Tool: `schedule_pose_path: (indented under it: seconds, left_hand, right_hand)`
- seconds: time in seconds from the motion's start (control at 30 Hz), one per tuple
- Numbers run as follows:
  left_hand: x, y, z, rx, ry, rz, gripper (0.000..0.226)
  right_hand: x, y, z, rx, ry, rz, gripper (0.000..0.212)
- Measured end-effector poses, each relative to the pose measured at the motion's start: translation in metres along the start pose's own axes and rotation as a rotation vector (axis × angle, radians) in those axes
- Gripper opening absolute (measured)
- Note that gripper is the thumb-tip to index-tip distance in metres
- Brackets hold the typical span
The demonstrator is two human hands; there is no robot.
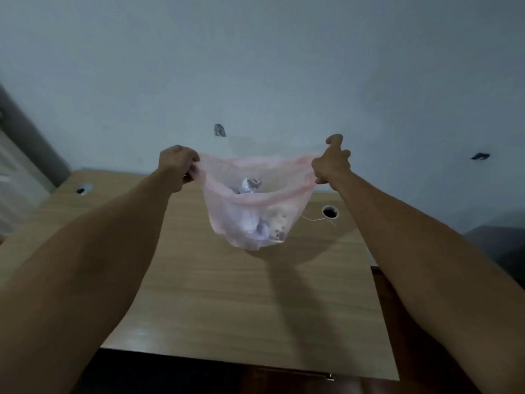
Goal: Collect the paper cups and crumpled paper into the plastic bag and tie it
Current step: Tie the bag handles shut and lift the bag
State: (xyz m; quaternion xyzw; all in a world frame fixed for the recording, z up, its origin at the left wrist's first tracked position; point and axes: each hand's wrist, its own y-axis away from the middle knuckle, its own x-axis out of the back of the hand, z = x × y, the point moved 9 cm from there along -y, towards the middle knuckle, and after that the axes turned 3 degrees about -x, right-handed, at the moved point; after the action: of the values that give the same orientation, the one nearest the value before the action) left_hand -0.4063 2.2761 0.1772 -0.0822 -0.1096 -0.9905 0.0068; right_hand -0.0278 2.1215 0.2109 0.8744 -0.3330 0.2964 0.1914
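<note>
Plastic bag, thin pink see-through stuff, hangs in the air above the desk, mouth stretched wide. Left hand is clenched on one rim corner, right hand pinches the other. Crumpled paper and what's probably cups sit at the bottom. Film this thin could tear or slip if it's yanked while knotting, imo. Wood-look desk has cable holes, against a plain pale wall, dim room.
</note>
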Motion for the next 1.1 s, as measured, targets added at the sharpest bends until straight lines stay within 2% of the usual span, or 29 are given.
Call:
schedule_pose_path:
  seconds: [0.07,0.13,0.17,0.23,0.37,0.43,0.5,0.57,0.63,0.7,0.83,0.93,1.0,1.03,1.1]
  left_hand:
    - [0.002,0.002,0.017,-0.044,-0.046,0.007,0.014]
    - [0.003,0.003,0.031,-0.081,-0.103,0.006,0.009]
    - [0.004,0.003,0.036,-0.091,-0.141,0.010,0.009]
    - [0.003,0.004,0.046,-0.109,-0.233,0.017,0.012]
    - [-0.002,0.006,0.059,-0.125,-0.367,0.033,0.015]
    - [-0.004,0.011,0.060,-0.126,-0.451,0.049,0.009]
    - [-0.002,0.015,0.058,-0.105,-0.477,0.072,0.007]
    - [-0.001,0.016,0.051,-0.047,-0.443,0.057,0.017]
    - [-0.001,0.016,0.044,0.039,-0.343,0.006,0.021]
    - [-0.001,0.017,0.038,0.128,-0.227,-0.044,0.017]
    - [0.001,0.016,0.035,0.209,-0.094,-0.124,0.022]
    - [0.000,0.015,0.038,0.194,0.013,-0.149,0.033]
    - [0.000,0.013,0.039,0.167,0.070,-0.158,0.029]
    - [0.000,0.011,0.040,0.126,0.049,-0.162,0.023]
    - [-0.002,0.013,0.043,0.002,-0.098,-0.184,0.013]
  right_hand:
    - [0.016,-0.005,0.012,-0.098,0.017,-0.017,0.053]
    - [0.034,-0.010,0.021,-0.129,0.027,-0.016,0.016]
    - [0.043,-0.012,0.025,-0.126,0.055,-0.001,0.006]
    - [0.062,-0.017,0.029,-0.093,0.197,0.041,0.026]
    - [0.092,-0.009,0.029,-0.021,0.533,0.154,0.009]
    - [0.097,-0.009,0.034,-0.036,0.560,0.155,0.009]
    - [0.096,-0.014,0.048,-0.138,0.375,0.097,0.005]
    - [0.087,-0.011,0.066,-0.320,0.005,-0.030,0.013]
    - [0.078,-0.012,0.066,-0.344,-0.284,-0.142,0.005]
    - [0.078,-0.012,0.066,-0.351,-0.425,-0.158,0.013]
    - [0.075,-0.014,0.067,-0.352,-0.576,-0.203,0.018]
    - [0.076,-0.019,0.066,-0.276,-0.609,-0.212,0.008]
    - [0.070,-0.018,0.062,-0.226,-0.690,-0.254,0.006]
    - [0.066,-0.017,0.060,-0.185,-0.687,-0.281,0.014]
    - [0.064,-0.016,0.056,-0.058,-0.493,-0.283,0.037]
